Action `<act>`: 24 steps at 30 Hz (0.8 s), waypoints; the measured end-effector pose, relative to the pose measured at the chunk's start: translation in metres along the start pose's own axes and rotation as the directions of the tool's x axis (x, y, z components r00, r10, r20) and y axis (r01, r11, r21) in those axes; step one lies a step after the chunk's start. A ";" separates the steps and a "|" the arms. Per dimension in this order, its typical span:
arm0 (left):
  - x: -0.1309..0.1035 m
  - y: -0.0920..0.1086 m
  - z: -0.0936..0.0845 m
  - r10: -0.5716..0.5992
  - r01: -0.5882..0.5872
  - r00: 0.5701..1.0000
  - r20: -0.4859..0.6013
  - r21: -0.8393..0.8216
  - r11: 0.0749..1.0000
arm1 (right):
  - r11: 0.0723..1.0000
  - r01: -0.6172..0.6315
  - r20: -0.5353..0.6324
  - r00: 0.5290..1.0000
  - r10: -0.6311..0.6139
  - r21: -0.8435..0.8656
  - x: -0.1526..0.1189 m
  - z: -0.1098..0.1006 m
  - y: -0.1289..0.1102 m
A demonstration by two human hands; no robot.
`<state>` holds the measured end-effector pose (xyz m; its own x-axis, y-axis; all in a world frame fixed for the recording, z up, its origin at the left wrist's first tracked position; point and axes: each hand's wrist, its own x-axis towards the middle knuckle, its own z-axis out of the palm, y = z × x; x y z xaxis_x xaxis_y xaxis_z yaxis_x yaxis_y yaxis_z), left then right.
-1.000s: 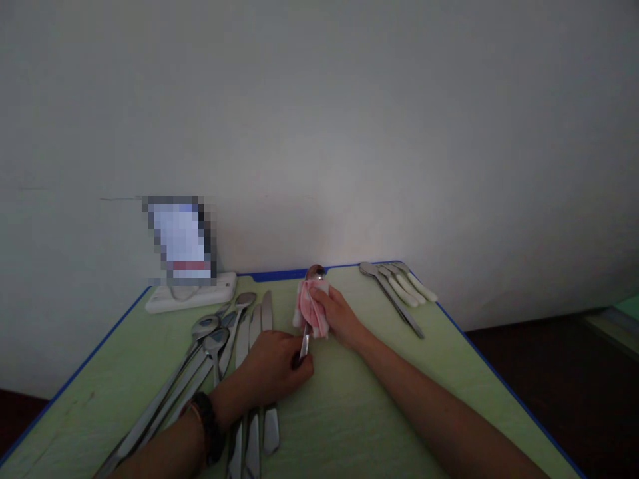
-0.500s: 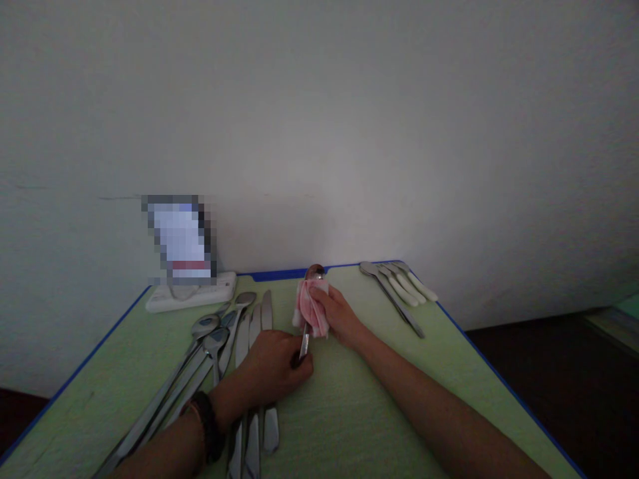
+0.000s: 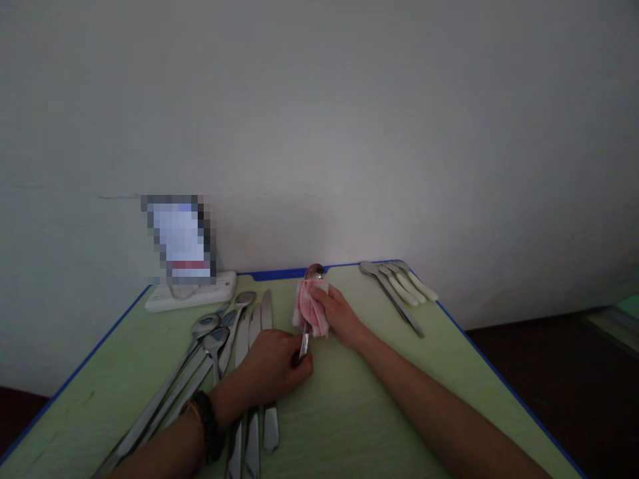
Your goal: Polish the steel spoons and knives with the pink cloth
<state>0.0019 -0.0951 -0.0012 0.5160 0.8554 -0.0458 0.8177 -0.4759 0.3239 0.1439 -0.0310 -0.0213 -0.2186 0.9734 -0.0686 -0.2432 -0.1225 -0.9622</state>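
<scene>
My left hand (image 3: 280,362) is closed on the handle of a metal spoon (image 3: 315,270), whose bowl points away toward the wall. A pink and white cloth (image 3: 311,309) is wrapped round the spoon below its bowl. My right hand (image 3: 337,313) pinches this cloth against the spoon, thumb on top. Beside and partly under my left forearm lie several metal spoons (image 3: 215,339) and several table knives (image 3: 270,426). At the back right, a metal spoon (image 3: 392,296) rests next to several small utensils with pale handles (image 3: 403,289).
A blurred-out upright screen (image 3: 182,239) stands on a white power strip or base (image 3: 192,297) at the back left. The green table (image 3: 349,419) has a blue edge and meets a grey wall (image 3: 319,133) at the back. Dark floor shows at both sides.
</scene>
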 end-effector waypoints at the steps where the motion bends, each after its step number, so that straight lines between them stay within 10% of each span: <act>1: 0.000 0.000 0.000 -0.001 0.001 1.000 0.002 0.001 1.000 | 1.000 -0.001 0.003 1.000 0.001 0.002 0.000 0.000 0.000; 24: 0.000 0.000 0.000 -0.002 0.003 1.000 -0.008 0.008 1.000 | 1.000 0.007 0.008 1.000 -0.006 -0.010 0.001 -0.001 0.000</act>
<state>0.0018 -0.0949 -0.0017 0.5118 0.8582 -0.0386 0.8209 -0.4753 0.3165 0.1444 -0.0298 -0.0213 -0.2246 0.9726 -0.0603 -0.2348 -0.1140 -0.9653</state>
